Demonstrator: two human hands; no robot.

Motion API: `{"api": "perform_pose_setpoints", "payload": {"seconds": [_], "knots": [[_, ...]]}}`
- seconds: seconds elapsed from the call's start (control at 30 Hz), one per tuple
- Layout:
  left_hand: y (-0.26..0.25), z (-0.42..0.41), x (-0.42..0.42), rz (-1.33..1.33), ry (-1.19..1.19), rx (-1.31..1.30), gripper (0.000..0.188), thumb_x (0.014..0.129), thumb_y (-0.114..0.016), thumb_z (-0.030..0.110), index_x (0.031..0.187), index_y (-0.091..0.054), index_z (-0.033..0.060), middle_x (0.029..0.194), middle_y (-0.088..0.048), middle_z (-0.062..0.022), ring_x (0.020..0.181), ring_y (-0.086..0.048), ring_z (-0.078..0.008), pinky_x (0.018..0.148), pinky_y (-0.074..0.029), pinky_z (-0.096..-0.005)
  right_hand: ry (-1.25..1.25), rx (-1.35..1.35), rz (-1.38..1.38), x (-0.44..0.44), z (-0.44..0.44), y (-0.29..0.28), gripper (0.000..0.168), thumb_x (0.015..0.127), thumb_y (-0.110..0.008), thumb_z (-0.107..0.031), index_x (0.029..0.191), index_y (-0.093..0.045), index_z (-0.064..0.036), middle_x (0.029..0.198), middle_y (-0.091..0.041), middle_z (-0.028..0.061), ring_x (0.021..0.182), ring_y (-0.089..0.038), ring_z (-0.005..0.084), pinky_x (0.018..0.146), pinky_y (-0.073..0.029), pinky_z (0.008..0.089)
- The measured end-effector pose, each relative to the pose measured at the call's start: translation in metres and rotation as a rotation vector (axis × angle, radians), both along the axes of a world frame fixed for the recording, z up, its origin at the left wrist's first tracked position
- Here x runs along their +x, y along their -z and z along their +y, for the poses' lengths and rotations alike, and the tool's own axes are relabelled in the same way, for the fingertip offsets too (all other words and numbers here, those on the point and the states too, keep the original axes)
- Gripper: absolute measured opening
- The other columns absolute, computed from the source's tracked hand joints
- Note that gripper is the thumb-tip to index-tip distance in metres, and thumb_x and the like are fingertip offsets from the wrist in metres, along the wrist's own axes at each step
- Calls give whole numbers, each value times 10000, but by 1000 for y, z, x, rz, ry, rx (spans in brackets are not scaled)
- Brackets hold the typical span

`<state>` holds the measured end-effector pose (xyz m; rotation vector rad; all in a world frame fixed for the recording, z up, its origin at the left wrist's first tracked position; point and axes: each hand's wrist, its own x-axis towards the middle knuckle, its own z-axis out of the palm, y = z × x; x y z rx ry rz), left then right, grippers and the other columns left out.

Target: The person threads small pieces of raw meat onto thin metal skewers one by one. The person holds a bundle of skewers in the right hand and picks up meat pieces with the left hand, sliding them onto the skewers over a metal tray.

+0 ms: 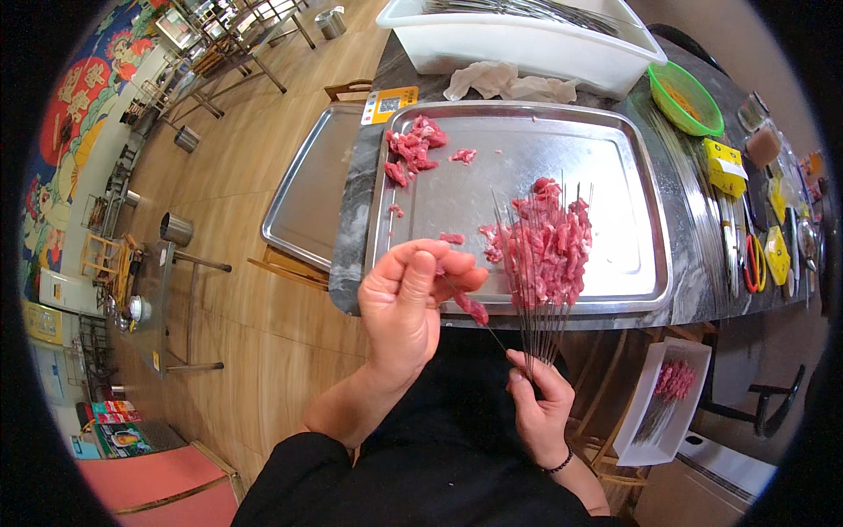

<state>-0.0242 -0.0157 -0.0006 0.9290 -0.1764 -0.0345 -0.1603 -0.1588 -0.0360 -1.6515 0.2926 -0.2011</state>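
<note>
My right hand [543,405] grips the lower ends of a bundle of thin metal skewers [543,336]. Raw red meat pieces [553,250] are threaded on their upper part, above the near right of a steel tray [629,263]. One skewer [497,338] slants away from the bundle toward my left hand [408,303], with a meat piece [472,308] on it. Thumb and forefinger of the left hand pinch a small meat piece [440,269] at that skewer's upper end, partly hidden by the fingers. Loose meat [415,148] lies in the tray's far left corner.
Behind the tray stands a white plastic bin [527,49] of skewers, with crumpled plastic [500,82] before it. At right are a green basket [685,99], loose skewers [698,204] and scissors [754,263]. A second tray [316,184] sits lower left; a white box [695,395] holds meat skewers.
</note>
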Motion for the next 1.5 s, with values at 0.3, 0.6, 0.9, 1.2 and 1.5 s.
{"api": "perform_pose_setpoints", "payload": {"seconds": [0.3,0.6,0.9,1.2,1.5], "knots": [[2,-3,-8,43,42,200,221,1000,-535,141,1131,-566,-34,926,-688,-158,833,-700,-245,697,-589,-368,-32,40,-28,7,-1,0,271,888,-584,29,1144,-673,7,797,-603,23,688,-561,80,645,-451,217],[-31,27,-3,-100,139,660,302,850,-645,-86,1147,-596,-54,944,-650,-83,825,-643,-126,721,-554,-259,-54,-434,-130,10,-17,-15,494,734,-574,124,1146,-707,-114,866,-536,117,749,-575,240,650,-480,292],[-31,39,9,-56,224,796,87,866,-583,-50,918,-651,-37,828,-642,-64,720,-627,-99,588,-513,-239,-41,157,151,-3,-34,-6,148,851,-670,-38,984,-723,1,835,-650,63,765,-582,147,698,-459,263],[2,9,78,-883,-119,1547,111,753,-684,39,849,-643,3,802,-623,-114,655,-599,-256,602,-490,-335,105,-65,102,-13,-37,-6,253,855,-639,3,1100,-703,2,972,-707,97,800,-596,140,748,-475,260],[-12,18,45,171,253,302,125,995,-539,163,1024,-530,41,926,-695,-190,808,-720,-260,670,-599,-314,1,-140,5,-21,-29,-5,322,820,-625,79,1122,-696,-6,838,-646,82,708,-568,127,642,-450,239]]}}
